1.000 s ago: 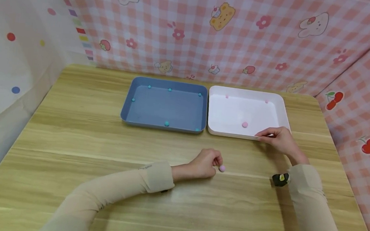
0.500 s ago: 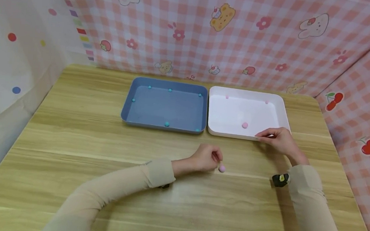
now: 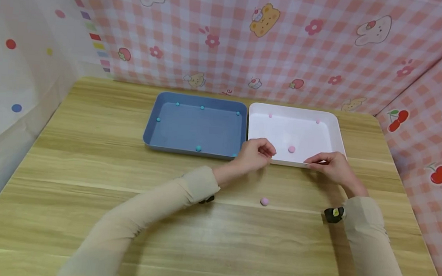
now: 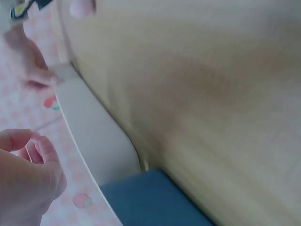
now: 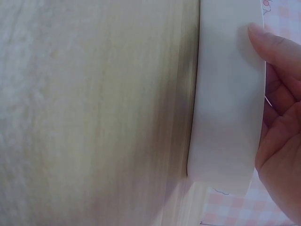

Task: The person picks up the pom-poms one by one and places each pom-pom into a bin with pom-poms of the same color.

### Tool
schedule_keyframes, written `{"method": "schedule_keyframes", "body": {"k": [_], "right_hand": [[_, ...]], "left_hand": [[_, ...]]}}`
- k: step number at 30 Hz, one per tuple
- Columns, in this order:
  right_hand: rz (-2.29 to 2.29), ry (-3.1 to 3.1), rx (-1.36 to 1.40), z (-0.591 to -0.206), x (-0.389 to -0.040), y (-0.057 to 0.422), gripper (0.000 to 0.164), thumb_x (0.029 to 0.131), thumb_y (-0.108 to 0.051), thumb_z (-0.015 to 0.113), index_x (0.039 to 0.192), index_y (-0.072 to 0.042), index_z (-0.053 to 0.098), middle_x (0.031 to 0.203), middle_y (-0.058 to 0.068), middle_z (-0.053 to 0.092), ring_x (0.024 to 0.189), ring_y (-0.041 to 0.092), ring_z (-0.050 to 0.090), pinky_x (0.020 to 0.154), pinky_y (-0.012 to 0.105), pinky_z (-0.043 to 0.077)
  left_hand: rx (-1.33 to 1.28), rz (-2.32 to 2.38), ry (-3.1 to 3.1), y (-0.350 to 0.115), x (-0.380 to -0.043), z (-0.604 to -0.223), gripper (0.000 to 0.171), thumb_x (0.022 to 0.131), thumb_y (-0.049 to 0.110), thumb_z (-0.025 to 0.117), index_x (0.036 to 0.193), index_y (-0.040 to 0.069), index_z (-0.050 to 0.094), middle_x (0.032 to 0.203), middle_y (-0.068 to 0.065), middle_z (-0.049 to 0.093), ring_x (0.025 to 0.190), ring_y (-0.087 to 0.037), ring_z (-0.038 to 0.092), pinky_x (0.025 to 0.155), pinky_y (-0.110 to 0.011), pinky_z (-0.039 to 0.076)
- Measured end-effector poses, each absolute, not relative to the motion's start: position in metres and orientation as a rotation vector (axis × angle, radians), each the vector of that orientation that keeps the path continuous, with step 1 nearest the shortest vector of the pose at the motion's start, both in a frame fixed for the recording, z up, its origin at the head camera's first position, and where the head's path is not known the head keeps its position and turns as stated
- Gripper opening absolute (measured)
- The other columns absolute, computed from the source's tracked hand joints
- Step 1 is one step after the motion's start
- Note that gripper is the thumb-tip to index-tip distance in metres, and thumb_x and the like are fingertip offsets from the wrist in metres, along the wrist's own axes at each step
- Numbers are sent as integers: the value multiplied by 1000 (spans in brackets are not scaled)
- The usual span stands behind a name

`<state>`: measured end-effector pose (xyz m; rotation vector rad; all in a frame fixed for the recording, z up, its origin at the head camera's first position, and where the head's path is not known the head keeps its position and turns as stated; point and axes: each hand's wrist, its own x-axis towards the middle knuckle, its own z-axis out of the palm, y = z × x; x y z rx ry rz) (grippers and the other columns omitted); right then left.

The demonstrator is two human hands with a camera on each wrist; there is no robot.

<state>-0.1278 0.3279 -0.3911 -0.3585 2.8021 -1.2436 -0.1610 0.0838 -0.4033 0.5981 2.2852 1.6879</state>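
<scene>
My left hand (image 3: 256,154) hovers over the front left corner of the white tray (image 3: 310,136), fingers curled and thumb drawn to the fingertips. In the left wrist view the tips of the left hand (image 4: 30,174) meet, but whether something small sits between them is hidden. My right hand (image 3: 331,166) grips the tray's front wall near its right corner. In the right wrist view its thumb (image 5: 277,47) lies on the outer face, the other fingers behind the rim. A pink ball (image 3: 264,201) lies on the table before the tray. Inside it rest a larger pink ball (image 3: 291,149) and two smaller ones.
A blue-grey tray (image 3: 196,129) stands directly left of the white one, with several teal balls (image 3: 198,148) inside. Both trays sit toward the back of the wooden table (image 3: 86,166). A pink checked cloth (image 3: 227,60) hangs behind.
My left hand has left the spot beside the loose pink ball and moved forward to the white tray's front edge. That ball stays on the table. My right hand keeps its grip.
</scene>
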Motion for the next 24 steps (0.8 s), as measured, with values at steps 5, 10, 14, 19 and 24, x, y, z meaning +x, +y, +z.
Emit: {"method": "schedule_keyframes", "body": {"k": [5,10,14,19,24], "right_hand": [[-1242,2797,-353,-391,-128,328,6,80,11,66,85,12,70,79,24,67,64,2,56,56,14,45],[-1237,2795,-350,-392,-128,328,6,81,10,66,85,12,70,80,25,67,64,1,56,56,13,45],[-1238,2796,-349,-392,-128,328,6,81,9,66,85,12,70,81,26,67,65,1,56,56,13,45],[-1232,2809,-356,-394,-129,329,6,80,11,66,85,12,70,79,25,67,64,1,55,56,13,45],[-1237,2810,-358,-393,-129,330,6,80,11,66,84,12,70,78,24,67,64,1,56,56,13,45]], "left_hand": [[544,1726,2326,88,-176,-400,13,77,-11,61,87,-4,66,83,-15,66,71,-16,58,63,-15,44],[510,1735,2359,92,-188,-398,12,78,-9,62,87,-3,67,83,-14,67,72,-17,59,62,-14,43],[469,1745,2388,97,-197,-396,12,77,-8,62,87,-3,68,82,-14,67,72,-16,59,62,-13,42],[409,1744,2394,104,-204,-395,11,78,-5,63,88,-1,68,83,-11,66,72,-13,57,63,-12,42],[385,1756,2380,110,-206,-396,12,78,-5,64,88,0,67,82,-9,65,72,-11,57,64,-12,42]]}}
